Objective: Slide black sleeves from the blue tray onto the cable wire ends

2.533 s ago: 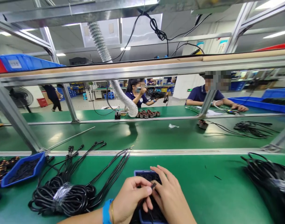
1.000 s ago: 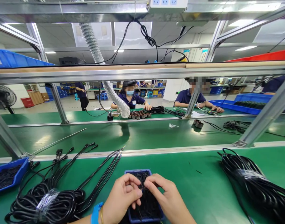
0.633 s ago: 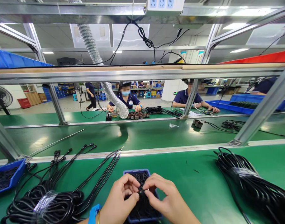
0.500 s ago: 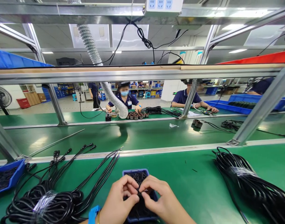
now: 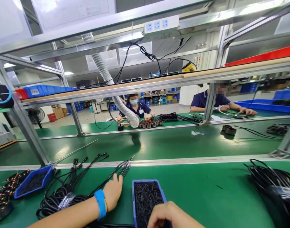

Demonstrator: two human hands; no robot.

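Blue plastic bin holds slim black pieces. Left of the bin, the left hand meets smooth, looped cables, grip unclear; over the bin's near part, the right hand curls, its grasp hidden.

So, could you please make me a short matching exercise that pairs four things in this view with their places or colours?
Things:
1. left hand
2. right hand
3. ribbed hose
4. socket strip

Places or colours:
A. over the near part of the blue tray
B. white and blue
C. at the black cable ends
D. silver

Right pairs: 1-C, 2-A, 3-D, 4-B
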